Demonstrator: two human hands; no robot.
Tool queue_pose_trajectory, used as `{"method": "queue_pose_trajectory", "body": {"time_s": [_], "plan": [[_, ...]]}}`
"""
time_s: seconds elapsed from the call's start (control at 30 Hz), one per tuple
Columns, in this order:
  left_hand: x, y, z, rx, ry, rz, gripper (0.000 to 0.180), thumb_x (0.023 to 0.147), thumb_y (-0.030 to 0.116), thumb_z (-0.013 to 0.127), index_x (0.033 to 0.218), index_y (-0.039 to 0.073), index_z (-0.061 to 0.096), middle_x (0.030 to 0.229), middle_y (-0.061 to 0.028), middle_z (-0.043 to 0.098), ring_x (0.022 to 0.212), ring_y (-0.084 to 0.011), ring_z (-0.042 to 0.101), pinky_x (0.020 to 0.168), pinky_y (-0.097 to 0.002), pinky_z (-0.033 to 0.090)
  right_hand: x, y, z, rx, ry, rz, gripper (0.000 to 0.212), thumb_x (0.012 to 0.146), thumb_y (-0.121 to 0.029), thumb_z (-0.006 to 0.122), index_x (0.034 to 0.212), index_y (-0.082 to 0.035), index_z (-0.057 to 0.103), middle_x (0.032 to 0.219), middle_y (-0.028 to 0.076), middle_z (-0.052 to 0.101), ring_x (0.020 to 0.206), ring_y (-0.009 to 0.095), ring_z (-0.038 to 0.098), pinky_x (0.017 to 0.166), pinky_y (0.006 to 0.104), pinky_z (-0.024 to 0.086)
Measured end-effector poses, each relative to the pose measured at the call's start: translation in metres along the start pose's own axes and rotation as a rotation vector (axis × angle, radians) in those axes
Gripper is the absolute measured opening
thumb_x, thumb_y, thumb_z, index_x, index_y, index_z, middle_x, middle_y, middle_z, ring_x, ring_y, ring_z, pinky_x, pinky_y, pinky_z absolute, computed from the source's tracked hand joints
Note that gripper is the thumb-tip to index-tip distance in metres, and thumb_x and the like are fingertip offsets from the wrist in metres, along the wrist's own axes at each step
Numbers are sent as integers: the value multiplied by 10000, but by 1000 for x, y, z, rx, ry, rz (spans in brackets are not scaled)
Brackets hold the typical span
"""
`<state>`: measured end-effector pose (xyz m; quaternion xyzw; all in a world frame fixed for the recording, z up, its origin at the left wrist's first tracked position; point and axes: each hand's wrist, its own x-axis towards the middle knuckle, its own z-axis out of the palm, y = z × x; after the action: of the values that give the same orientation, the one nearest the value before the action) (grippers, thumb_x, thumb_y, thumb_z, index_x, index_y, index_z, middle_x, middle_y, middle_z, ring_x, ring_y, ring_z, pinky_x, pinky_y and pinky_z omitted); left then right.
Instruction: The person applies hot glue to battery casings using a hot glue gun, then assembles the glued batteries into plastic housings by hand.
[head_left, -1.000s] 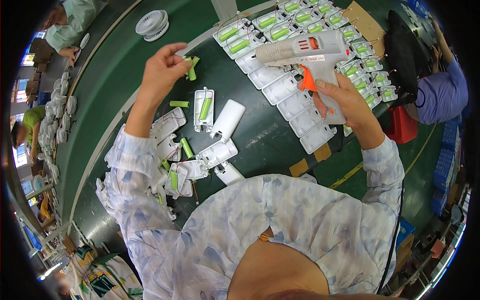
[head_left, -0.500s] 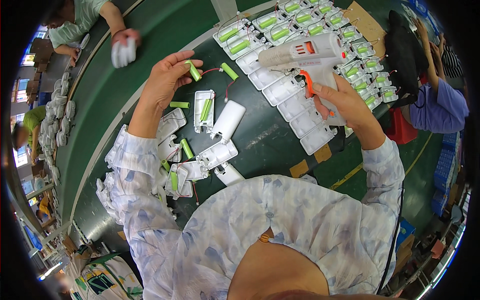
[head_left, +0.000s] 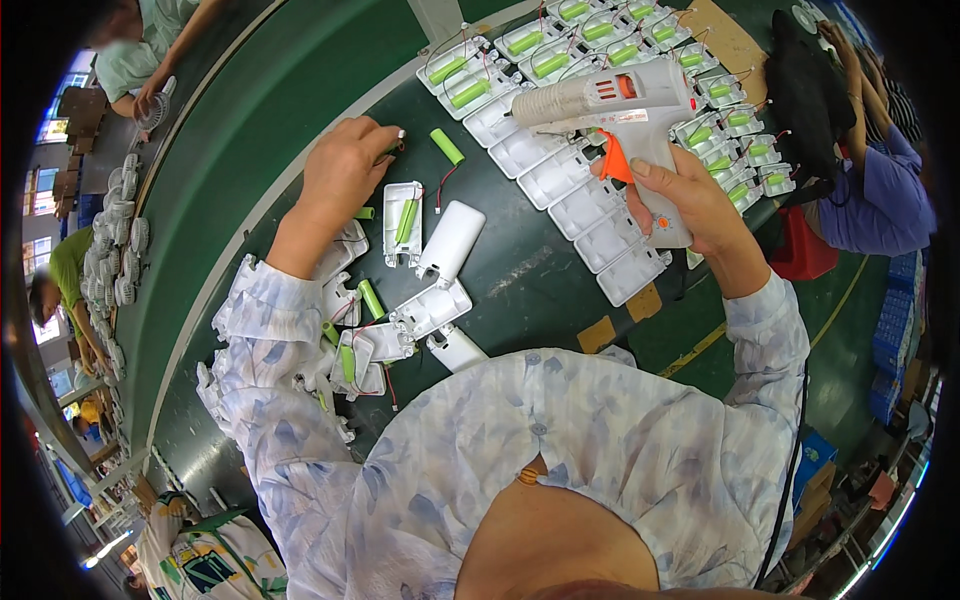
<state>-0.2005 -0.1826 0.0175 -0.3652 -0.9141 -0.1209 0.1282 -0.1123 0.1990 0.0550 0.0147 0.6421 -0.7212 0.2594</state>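
My right hand (head_left: 705, 210) grips a white hot glue gun (head_left: 645, 110) with an orange trigger; its nozzle points left, above rows of white plastic shells (head_left: 555, 182). My left hand (head_left: 343, 165) is closed round a battery, its fingers hiding nearly all of it; only a small end (head_left: 401, 138) shows at the fingertips. Just right of that hand a loose green battery (head_left: 447, 147) with a red wire lies on the dark green table. Below it are an open white shell (head_left: 403, 240) holding a green battery and a shell lying face down (head_left: 455, 240).
More shells and batteries lie heaped by my left forearm, among them an open shell (head_left: 435, 308). Batteries with wires fill the far shells (head_left: 525, 42). Beyond a green conveyor belt (head_left: 250, 110), a co-worker's hand (head_left: 150, 92) holds a small white fan. Another person sits at the right.
My left hand has turned over and its fingers have curled, hiding the battery that showed before. The glue gun has shifted slightly. Across the belt, the co-worker's hand has moved away left.
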Motion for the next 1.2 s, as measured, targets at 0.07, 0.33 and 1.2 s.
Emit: {"method": "queue_pose_trajectory", "body": {"time_s": [0.07,0.33,1.2], "plan": [[3,2,2,46,-15,44,149,758,96,719,899,61,688,851,-80,622,793,-262,625,655,-377,519,1,3,-1,-1,7,-6,329,954,-295,608,1136,-26,562,681,65,589,525,135,526,488,276,423],[16,-11,11,140,-90,75,61,794,104,675,806,49,652,786,-92,600,688,-290,621,608,-398,517,-2,6,-4,10,22,25,324,961,-298,599,1127,-23,564,675,60,587,531,132,528,490,273,421],[101,48,38,-84,137,213,102,760,123,693,846,69,704,884,-63,611,899,-267,594,753,-384,486,-11,11,2,74,51,-16,315,959,-285,597,1120,-16,561,657,61,582,526,134,533,505,276,431]]}}
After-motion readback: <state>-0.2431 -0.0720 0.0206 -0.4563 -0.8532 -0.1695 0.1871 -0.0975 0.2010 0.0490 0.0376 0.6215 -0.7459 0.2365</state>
